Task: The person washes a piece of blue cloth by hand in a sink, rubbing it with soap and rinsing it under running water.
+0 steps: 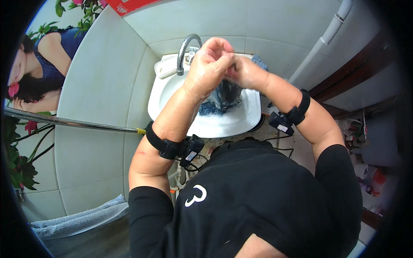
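Note:
Both my hands are raised together over the white sink (247,122), wet and touching each other. My left hand (211,64) is closed, its fingers curled and its thumb pointing at the other hand. My right hand (247,73) is closed too and slightly smeared by motion. Below them a soaked dark blue cloth (226,94) hangs down into the basin, its upper end hidden between my hands. Its lower part lies in the basin with some foam or water around it. To the left of my hands curves the metal faucet (183,53).
A white soap dish (166,66) sits at the sink's left corner. Another bluish cloth (260,62) lies at the back right corner. A metal rod (77,121) reaches in from the left, above a grey towel (86,219). A white pipe (320,43) slants along the right wall.

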### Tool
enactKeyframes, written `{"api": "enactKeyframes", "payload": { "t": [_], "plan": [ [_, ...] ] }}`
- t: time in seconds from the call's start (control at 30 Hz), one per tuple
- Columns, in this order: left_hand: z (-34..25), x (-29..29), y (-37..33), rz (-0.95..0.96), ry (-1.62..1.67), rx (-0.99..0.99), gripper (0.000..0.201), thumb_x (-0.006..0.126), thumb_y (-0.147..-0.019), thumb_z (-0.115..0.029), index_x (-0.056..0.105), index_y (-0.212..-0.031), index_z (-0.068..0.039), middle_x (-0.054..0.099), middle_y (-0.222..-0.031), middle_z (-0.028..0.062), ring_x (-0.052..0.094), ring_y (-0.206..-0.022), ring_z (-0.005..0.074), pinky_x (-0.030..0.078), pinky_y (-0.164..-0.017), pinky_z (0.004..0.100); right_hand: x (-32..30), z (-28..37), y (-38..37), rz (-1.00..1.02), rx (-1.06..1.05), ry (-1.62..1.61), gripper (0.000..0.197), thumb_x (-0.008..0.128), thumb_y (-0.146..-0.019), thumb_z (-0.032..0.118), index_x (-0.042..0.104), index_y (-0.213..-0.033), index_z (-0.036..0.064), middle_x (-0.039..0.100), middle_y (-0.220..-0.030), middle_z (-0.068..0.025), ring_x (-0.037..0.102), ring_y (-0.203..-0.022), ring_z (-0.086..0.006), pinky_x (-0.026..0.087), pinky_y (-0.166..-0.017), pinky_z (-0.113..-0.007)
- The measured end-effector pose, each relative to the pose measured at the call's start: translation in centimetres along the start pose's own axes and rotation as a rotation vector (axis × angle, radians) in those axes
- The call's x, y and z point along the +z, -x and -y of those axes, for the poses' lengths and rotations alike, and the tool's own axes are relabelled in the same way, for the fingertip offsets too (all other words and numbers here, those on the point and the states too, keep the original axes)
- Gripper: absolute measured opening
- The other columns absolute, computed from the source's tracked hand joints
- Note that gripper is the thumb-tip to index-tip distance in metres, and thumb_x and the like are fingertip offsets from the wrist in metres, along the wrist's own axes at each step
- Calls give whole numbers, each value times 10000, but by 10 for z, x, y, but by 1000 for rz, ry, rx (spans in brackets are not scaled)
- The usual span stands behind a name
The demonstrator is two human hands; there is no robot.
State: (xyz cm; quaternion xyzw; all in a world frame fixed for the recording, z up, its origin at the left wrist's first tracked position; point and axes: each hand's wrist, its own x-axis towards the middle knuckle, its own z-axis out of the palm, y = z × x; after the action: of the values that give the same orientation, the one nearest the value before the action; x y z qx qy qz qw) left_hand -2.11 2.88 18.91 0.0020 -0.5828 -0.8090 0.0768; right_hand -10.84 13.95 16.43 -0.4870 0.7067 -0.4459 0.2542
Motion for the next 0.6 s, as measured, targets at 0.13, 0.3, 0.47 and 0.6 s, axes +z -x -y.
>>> {"api": "enactKeyframes", "payload": {
  "t": [0.13,0.3,0.47,0.6],
  "plan": [
    [33,-14,10,-243,-395,446,541,652,-672,-88,346,-1116,-46,471,-980,99,481,-891,159,412,-747,273,-24,6,-17,-217,-52,-163,255,567,-768,222,528,-875,-6,573,-762,-55,523,-689,-99,447,-653,-249],
    [112,-61,15,-253,-883,193,1018,761,-514,-180,98,-1264,3,283,-1216,209,303,-1141,304,253,-959,349,-41,95,-26,-167,-313,-389,238,591,-761,240,561,-902,50,589,-782,-33,562,-744,-129,430,-741,-249],
    [119,-61,-9,-275,-747,124,460,700,-604,-116,496,-1004,-21,554,-958,119,526,-886,207,415,-778,294,-68,118,-50,-495,-1196,483,254,489,-754,-27,496,-1008,-31,542,-869,-94,533,-771,-181,442,-731,-245],
    [100,-91,12,-327,-609,-98,351,654,-658,-85,537,-982,-17,596,-883,71,556,-769,146,440,-707,260,-98,59,-12,-412,-925,189,332,515,-736,142,499,-1000,-57,571,-891,-115,556,-701,-172,452,-664,-246]
  ]
}}
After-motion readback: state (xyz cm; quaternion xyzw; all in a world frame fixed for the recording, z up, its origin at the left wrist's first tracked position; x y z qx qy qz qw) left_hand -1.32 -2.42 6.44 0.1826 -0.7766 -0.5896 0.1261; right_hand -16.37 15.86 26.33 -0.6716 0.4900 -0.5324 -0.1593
